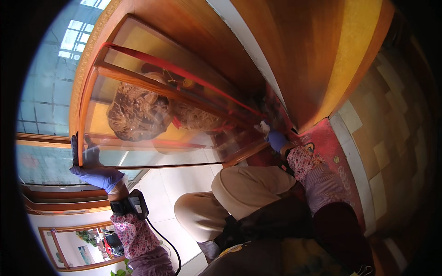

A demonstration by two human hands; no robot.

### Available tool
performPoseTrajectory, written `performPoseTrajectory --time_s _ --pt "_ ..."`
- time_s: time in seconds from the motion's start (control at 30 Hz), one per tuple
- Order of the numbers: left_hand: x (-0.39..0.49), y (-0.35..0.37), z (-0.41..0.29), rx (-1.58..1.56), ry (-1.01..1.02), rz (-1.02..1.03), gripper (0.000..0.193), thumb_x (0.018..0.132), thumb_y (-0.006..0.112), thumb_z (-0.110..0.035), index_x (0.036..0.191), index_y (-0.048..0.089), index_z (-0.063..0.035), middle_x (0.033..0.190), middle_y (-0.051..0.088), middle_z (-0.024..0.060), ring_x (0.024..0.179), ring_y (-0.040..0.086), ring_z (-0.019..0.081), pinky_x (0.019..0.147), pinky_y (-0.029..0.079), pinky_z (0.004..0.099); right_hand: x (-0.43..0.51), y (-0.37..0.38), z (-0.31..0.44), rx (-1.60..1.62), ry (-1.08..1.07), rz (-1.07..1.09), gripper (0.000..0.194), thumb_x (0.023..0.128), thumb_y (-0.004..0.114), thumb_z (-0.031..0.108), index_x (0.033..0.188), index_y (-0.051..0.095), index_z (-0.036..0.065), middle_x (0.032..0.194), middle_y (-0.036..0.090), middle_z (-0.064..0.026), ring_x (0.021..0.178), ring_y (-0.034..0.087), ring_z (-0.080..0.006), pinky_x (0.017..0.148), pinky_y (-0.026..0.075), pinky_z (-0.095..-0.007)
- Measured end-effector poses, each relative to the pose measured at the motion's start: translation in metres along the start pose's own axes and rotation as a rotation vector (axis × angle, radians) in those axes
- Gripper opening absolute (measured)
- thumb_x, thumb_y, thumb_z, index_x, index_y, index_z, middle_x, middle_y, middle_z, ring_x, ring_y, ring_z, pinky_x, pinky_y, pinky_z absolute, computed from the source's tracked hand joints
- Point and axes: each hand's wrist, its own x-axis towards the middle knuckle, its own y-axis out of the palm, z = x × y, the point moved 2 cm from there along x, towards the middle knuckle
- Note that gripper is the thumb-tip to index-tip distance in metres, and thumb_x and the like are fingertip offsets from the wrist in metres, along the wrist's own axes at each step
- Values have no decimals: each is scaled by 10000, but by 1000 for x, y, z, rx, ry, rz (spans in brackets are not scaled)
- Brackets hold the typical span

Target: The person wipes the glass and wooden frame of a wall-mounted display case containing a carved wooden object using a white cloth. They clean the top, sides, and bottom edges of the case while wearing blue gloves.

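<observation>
A wood-framed glass display case [138, 78] stands before me, and through its panes I see a carved brown ornament [138, 112] with red ribbon [176, 122]. My left hand [100, 176], in a blue-purple glove, grips the case's lower left corner in the picture. Dark finger shapes show at the glass there; whether some are a reflection I cannot tell. At the far end of the case, my right hand [277, 139], also gloved, holds a small whitish cloth [264, 127] close to the frame. Its fingertips are too small to make out.
Beneath my right arm lies a red doormat [326, 145] bearing writing. A wooden panel [293, 62] rises beyond it. White floor tiles [165, 203] and my bent knees [248, 186] are below the case. A black cable [169, 238] hangs from my left wrist device [138, 204]. A framed mirror [83, 246] is at lower left.
</observation>
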Motion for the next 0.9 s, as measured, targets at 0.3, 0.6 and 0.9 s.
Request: performPoseTrajectory --time_s 0.3,0.6,0.9 --pt "-2 2 -5 -1 27 69 643 1061 290 -476 1425 567 -23 1253 641 168 1158 617 321 981 526 411 -6 -47 101 198 10 150 178 1006 590 199 1040 660 39 939 707 -48 857 681 -219 781 548 -364" --pt "3 -3 6 -15 -71 120 745 1064 237 -618 1427 577 -63 1455 586 84 1332 515 246 1083 399 474 -89 -128 248 928 -100 327 164 1035 545 106 1069 683 23 1034 684 -38 965 635 -113 895 531 -286" --pt "-108 -15 -90 14 113 211 501 1092 465 -310 1463 481 26 1425 565 150 1299 525 220 1137 379 364 -157 -122 333 1052 -303 452 117 1030 563 85 987 662 41 946 640 17 879 589 -70 825 492 -247"
